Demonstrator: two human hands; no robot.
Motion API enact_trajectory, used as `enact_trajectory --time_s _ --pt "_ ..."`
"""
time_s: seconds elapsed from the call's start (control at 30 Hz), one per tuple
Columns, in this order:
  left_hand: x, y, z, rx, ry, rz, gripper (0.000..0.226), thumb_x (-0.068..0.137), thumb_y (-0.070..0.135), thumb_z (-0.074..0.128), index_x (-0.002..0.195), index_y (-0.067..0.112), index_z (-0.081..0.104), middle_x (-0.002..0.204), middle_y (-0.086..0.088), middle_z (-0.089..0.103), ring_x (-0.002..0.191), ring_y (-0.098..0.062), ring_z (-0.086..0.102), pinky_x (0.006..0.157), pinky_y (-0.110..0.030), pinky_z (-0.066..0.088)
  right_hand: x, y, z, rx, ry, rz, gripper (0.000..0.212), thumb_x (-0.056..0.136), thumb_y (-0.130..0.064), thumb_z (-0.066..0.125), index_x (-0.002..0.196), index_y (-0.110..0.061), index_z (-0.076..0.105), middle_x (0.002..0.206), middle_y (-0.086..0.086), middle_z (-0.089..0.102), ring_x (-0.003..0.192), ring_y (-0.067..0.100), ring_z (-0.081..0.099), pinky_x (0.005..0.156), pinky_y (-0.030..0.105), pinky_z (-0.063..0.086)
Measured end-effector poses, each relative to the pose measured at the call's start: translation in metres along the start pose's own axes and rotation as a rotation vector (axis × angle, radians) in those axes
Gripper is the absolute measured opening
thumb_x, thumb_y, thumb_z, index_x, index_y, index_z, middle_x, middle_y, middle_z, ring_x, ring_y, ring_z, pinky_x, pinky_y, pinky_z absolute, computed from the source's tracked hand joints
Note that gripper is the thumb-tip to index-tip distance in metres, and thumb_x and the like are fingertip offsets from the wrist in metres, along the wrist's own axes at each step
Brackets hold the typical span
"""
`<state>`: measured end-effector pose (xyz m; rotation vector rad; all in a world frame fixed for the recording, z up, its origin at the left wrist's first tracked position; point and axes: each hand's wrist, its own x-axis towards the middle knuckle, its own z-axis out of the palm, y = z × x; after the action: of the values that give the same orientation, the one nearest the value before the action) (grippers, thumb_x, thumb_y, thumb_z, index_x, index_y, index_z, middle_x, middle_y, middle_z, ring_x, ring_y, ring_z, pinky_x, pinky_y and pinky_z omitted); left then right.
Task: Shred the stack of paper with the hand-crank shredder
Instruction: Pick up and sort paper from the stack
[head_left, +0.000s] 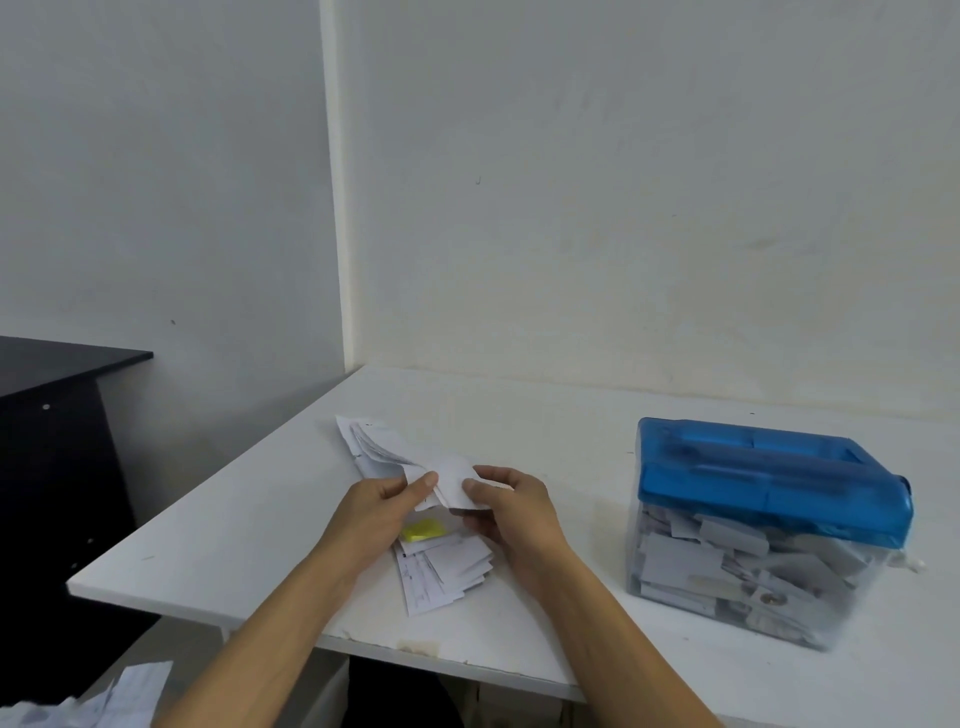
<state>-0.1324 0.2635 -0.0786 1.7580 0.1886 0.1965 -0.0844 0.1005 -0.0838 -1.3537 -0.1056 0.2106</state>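
A loose stack of white paper slips (441, 569) lies spread on the white table (234, 519), with a yellow piece (422, 531) among them. My left hand (376, 506) and my right hand (511, 506) both pinch one white slip (451, 480) just above the stack, thumbs on top. The hand-crank shredder (769, 478) stands to the right: a blue top on a clear bin (727, 571) filled with paper shreds. Its white crank knob (910, 563) shows at the right side.
The table meets the white wall at the back. A dark cabinet (52, 415) stands at the left beyond the table's edge. More white papers (104, 701) lie low at the bottom left, below the table.
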Motion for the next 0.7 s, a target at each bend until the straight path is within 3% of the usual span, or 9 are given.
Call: enact_trajectory --time_s 0.1,0.2,0.37,0.47,0.53,0.6,0.7 --pt "-0.004 0.004 0.0 -0.024 0.0 0.022 0.02 0.095 0.044 0.067 0.09 0.031 0.081 0.094 0.001 0.079 0.088 -0.008 0.068 0.073 -0.016 0.049 -0.002 -0.002 0.001 0.015 -0.021 0.004 0.029 0.094 -0.007 0.066 0.122 -0.003 0.062 0.106 0.019 0.074 0.084 0.027 0.076 0.067 0.026 0.056" --pt "-0.005 0.003 -0.002 -0.027 -0.011 0.013 0.023 0.095 0.044 0.067 0.085 0.032 0.083 0.095 -0.011 0.076 0.082 -0.012 0.065 0.075 -0.021 0.049 -0.002 -0.002 0.0 0.024 -0.03 0.007 0.029 0.094 -0.006 0.065 0.123 -0.003 0.061 0.106 0.02 0.074 0.082 0.027 0.076 0.067 0.026 0.056" --pt "-0.006 0.004 0.001 -0.018 0.028 0.023 0.019 0.098 0.036 0.066 0.086 0.03 0.08 0.08 0.01 0.077 0.081 -0.009 0.066 0.073 -0.019 0.05 0.001 0.0 -0.001 0.01 -0.007 0.003 0.026 0.094 -0.008 0.066 0.12 -0.006 0.063 0.106 0.017 0.073 0.081 0.024 0.075 0.069 0.027 0.057" --pt "-0.004 -0.003 0.004 0.056 0.1 0.031 0.022 0.097 0.033 0.067 0.081 0.025 0.079 0.08 0.003 0.077 0.079 -0.014 0.068 0.076 -0.031 0.052 0.003 0.004 0.0 -0.053 0.034 -0.024 0.025 0.092 -0.008 0.067 0.117 -0.012 0.065 0.103 0.012 0.072 0.08 0.021 0.073 0.071 0.03 0.06" --pt "-0.007 -0.005 0.008 0.165 0.196 0.055 0.034 0.09 0.034 0.065 0.069 0.007 0.067 0.061 -0.001 0.063 0.059 -0.013 0.053 0.06 -0.028 0.041 0.003 0.006 0.002 -0.145 0.075 -0.07 0.026 0.091 -0.008 0.066 0.115 -0.016 0.067 0.103 0.01 0.071 0.083 0.021 0.072 0.069 0.03 0.059" --pt "-0.011 -0.005 0.011 0.239 0.293 0.053 0.037 0.089 0.027 0.062 0.059 0.01 0.048 0.048 0.006 0.046 0.05 -0.011 0.042 0.052 -0.027 0.032 0.002 0.007 0.004 -0.257 0.122 -0.12 0.026 0.089 -0.01 0.064 0.11 -0.024 0.067 0.101 0.006 0.069 0.078 0.018 0.07 0.064 0.028 0.055" --pt "-0.012 -0.005 0.013 0.401 0.339 0.025 0.037 0.094 0.03 0.057 0.063 0.01 0.051 0.058 0.009 0.055 0.064 -0.017 0.051 0.07 -0.036 0.038 0.0 0.005 0.003 -0.339 0.17 -0.171 0.028 0.087 -0.01 0.063 0.109 -0.027 0.067 0.097 0.0 0.07 0.08 0.013 0.069 0.062 0.021 0.052"
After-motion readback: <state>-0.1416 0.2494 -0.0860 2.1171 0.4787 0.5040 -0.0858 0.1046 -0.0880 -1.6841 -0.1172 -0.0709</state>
